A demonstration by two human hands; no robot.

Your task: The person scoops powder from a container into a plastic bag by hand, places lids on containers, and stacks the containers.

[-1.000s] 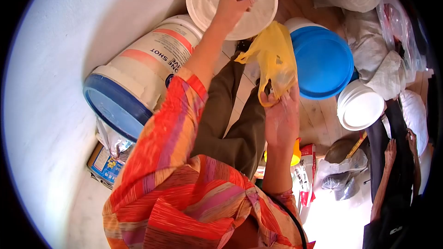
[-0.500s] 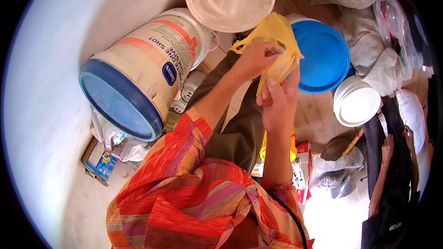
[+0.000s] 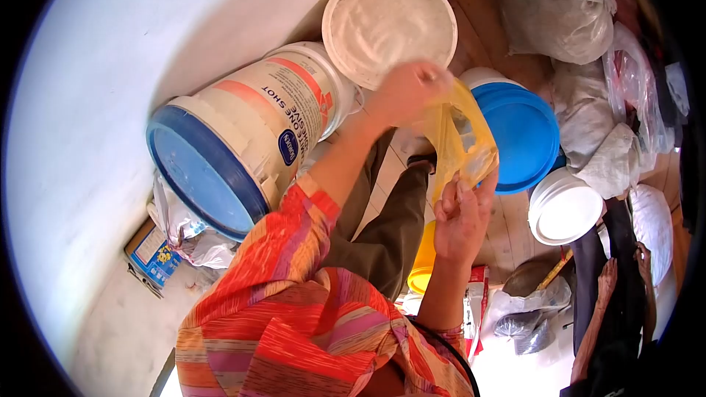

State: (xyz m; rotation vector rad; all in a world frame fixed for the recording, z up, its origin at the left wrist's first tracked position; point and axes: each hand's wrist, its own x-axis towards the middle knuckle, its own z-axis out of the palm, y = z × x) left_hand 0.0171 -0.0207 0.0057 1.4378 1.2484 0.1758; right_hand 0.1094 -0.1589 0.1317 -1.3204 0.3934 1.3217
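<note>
A thin yellow plastic bag [image 3: 474, 129] is stretched between my two hands, over my legs and the tiled floor. My left hand [image 3: 408, 95] is closed at the bag's upper left edge, its fingers partly smeared by motion. Lower down, my right hand [image 3: 463, 213] pinches the bag's lower end, thumb against fingers. The bag looks see-through and spread wide in the middle; I cannot make out anything inside it.
A large adhesive bucket [image 3: 243, 121] with a blue lid lies left, beside a round whitish lid [image 3: 390, 26]. To the right are a blue-lidded bucket [image 3: 515, 136], a white tub [image 3: 565, 207] and stuffed sacks [image 3: 559, 11]. Another person's arm [image 3: 599, 309] shows at lower right.
My left hand has moved up, drawing the yellow bag wider and flatter. My right hand still grips its lower end and sits lower in view. The camera view has shifted slightly.
</note>
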